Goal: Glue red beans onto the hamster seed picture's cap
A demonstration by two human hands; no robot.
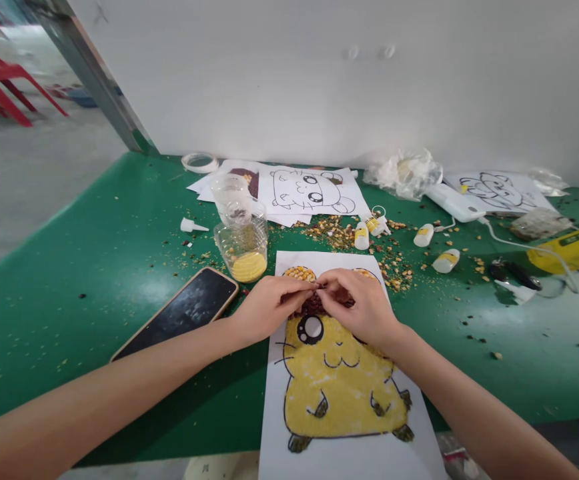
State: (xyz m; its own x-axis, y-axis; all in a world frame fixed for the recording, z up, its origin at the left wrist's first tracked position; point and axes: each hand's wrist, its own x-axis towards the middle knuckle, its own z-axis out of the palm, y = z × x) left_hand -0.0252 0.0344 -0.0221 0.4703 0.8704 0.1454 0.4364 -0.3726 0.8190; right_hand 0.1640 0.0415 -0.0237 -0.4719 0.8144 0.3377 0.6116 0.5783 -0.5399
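Note:
A hamster-like picture on white paper (352,459) lies before me, its body filled with yellow grains (339,393). Dark red beans (313,305) cover the top of its head, and corn kernels (299,273) fill the ear. Over the head, my left hand (272,303) and my right hand (357,307) meet with thumb and fingers pinched. A tiny dark reddish piece shows where the fingertips meet; its kind and which hand grips it are unclear. My right hand hides part of the face, including most of one eye.
Left of the paper are a phone (184,310) and a clear plastic cup (247,257) with yellow grains. Behind lie scattered kernels (337,231), small glue bottles (362,235), outline drawings (299,190), a tape roll (199,162) and a plastic bag (404,173). A yellow tool (572,245) lies right.

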